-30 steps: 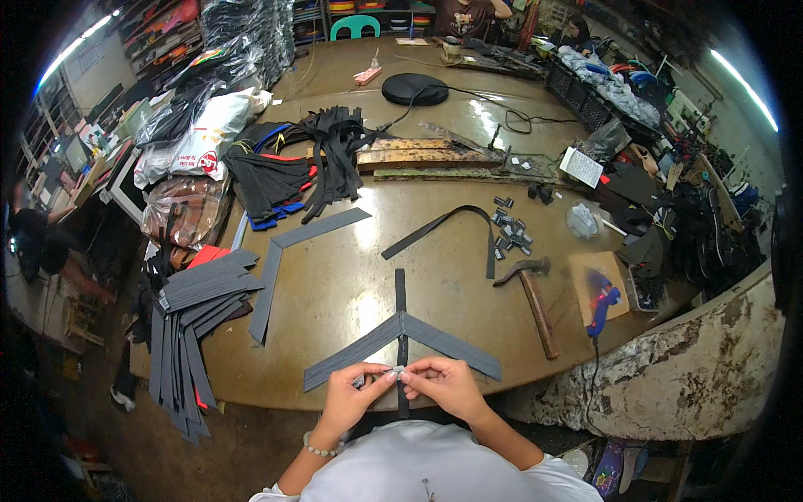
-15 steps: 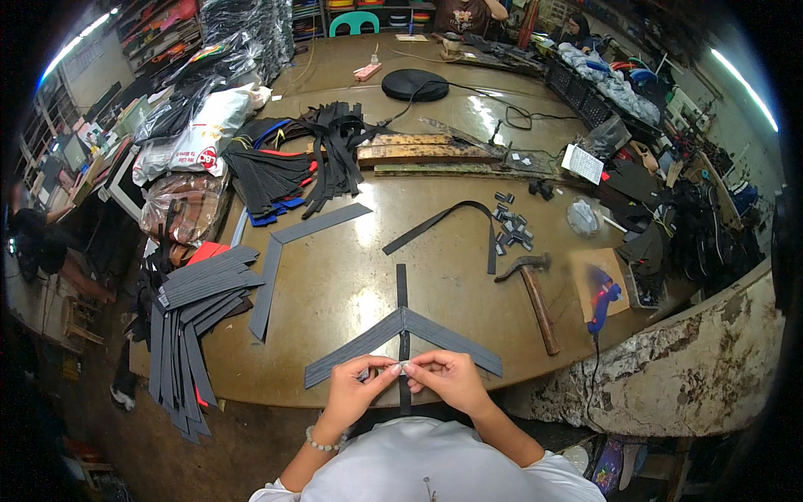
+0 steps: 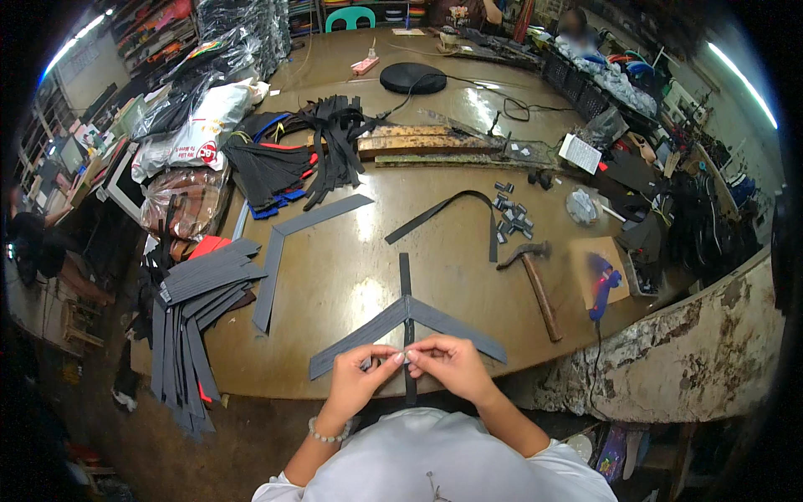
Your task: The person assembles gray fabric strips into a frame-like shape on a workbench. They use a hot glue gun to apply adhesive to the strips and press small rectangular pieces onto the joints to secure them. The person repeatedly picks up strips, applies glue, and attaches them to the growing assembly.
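My left hand (image 3: 358, 376) and my right hand (image 3: 456, 368) meet thumb to thumb at the table's near edge, fingers pinched together. What small thing lies between their fingertips, if anything, is too small to make out. Directly under the fingertips runs a narrow black strap (image 3: 405, 274), pointing away from me. It crosses the peak of a grey angled strip (image 3: 360, 336), whose two arms slope down to either side of my hands. Another grey angled strip (image 3: 268, 284) lies flat to the left.
A hammer (image 3: 540, 294) lies to the right, below several small dark metallic pieces (image 3: 510, 222) and a bent black strap (image 3: 431, 217). Farther right, a blue-and-red tool (image 3: 600, 294) rests on brown card. Grey strips (image 3: 209, 289) pile at the left edge. Wooden boards (image 3: 418, 144) lie across the middle.
The view has shifted slightly, so the table's contents sit a little differently in it. My hands stay pinched together over the black strap, with only slight finger movement.
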`<move>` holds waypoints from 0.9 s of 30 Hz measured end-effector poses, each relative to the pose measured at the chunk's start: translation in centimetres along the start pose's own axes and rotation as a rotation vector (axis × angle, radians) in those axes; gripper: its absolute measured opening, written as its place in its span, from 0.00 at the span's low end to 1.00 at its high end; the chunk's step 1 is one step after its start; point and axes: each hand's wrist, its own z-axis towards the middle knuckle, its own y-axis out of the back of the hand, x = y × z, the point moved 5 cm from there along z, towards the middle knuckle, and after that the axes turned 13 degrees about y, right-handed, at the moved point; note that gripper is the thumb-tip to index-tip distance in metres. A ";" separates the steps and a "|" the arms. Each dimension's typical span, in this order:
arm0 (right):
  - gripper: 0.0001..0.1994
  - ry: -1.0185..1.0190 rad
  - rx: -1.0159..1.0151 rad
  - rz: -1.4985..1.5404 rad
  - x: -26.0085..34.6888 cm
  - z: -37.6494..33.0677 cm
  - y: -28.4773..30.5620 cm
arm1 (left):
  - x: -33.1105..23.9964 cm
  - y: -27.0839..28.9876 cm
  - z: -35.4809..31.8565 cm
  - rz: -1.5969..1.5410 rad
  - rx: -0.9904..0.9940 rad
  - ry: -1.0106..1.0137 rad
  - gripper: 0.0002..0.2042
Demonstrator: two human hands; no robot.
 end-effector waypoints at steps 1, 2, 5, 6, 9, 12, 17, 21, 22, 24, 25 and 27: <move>0.12 -0.001 -0.010 0.088 0.2 0.1 0.0 | -0.3 0.0 0.2 -0.017 -0.005 -0.044 0.09; 0.12 0.017 -0.025 0.082 0.5 0.3 0.2 | -0.7 0.2 0.2 -0.021 -0.021 -0.108 0.09; 0.12 0.029 0.013 0.039 1.3 0.6 0.3 | -1.2 0.2 0.5 -0.084 -0.003 -0.135 0.08; 0.11 0.020 0.014 0.035 1.4 0.6 0.4 | -1.2 0.1 0.6 -0.080 0.013 -0.112 0.08; 0.10 0.030 -0.021 0.029 1.5 0.6 0.5 | -1.7 0.0 0.7 -0.090 0.034 -0.103 0.08; 0.10 0.055 -0.030 0.034 1.6 0.6 0.4 | -1.8 -0.1 0.7 -0.089 0.056 -0.024 0.08; 0.11 -0.006 -0.039 -0.045 2.4 1.5 1.4 | -3.2 -0.1 1.6 -0.019 0.033 -0.051 0.09; 0.23 0.262 -0.226 0.114 6.0 3.2 3.3 | -4.8 0.8 2.8 -0.288 0.000 -0.110 0.10; 0.23 0.292 -0.204 0.133 6.8 3.6 3.4 | -5.4 1.1 2.9 -0.341 -0.008 -0.159 0.10; 0.22 0.247 -0.129 0.037 7.5 3.9 2.7 | -5.8 1.1 3.0 -0.367 -0.014 -0.104 0.10; 0.21 0.260 -0.071 0.039 7.8 4.1 2.3 | -6.1 1.0 3.1 -0.392 -0.012 -0.115 0.10; 0.18 0.254 0.032 0.038 7.7 4.1 1.5 | -6.1 0.7 3.1 -0.337 -0.004 -0.102 0.10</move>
